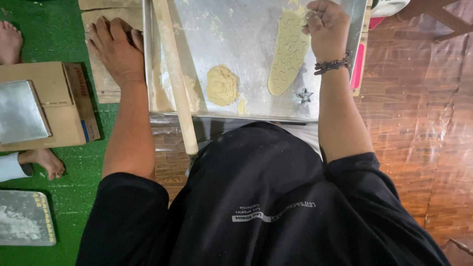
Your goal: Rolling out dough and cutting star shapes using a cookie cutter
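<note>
A rolled-out strip of pale dough (287, 51), pressed all over with star outlines, lies on a metal tray (236, 29). My right hand (326, 27) is at the strip's far end, fingers pinched on the dough there. A ball of dough (221, 85) sits near the tray's front edge, and a small star-shaped metal cutter (304, 95) lies to its right. My left hand (115, 49) rests flat on a wooden board (101, 81) just left of the tray, holding nothing. A wooden rolling pin (175, 74) lies lengthwise along the tray's left side.
A cardboard box (64, 106) with a metal tin (19, 111) on it sits on green matting at the left, with another person's bare feet (43, 161) beside it. A floured tray (24, 219) lies lower left. Plastic-covered wooden flooring (419, 123) spreads to the right.
</note>
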